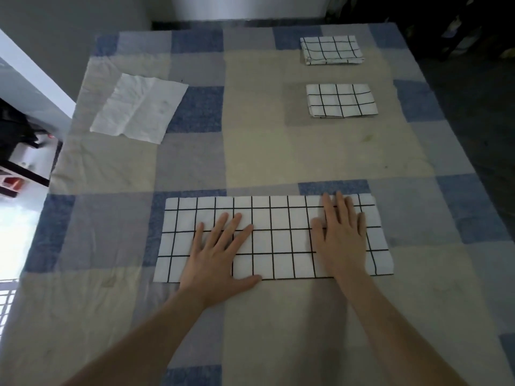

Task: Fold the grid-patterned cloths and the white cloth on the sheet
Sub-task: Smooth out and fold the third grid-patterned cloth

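Observation:
A long white cloth with a black grid (278, 238) lies flat as a wide strip on the checked sheet (250, 157), close in front of me. My left hand (220, 257) rests palm down on its left half, fingers spread. My right hand (341, 232) presses flat on its right part, fingers apart. Neither hand grips anything. Two smaller grid cloths lie folded at the far right: one (341, 100) in the middle distance, the other (331, 50) near the far edge. A plain white cloth (139, 107), creased, lies spread out at the far left.
The blue, grey and beige checked sheet covers the whole surface. Its left edge (55, 168) drops off beside a white wall and a dark piece of furniture (16, 151). The floor to the right is dark.

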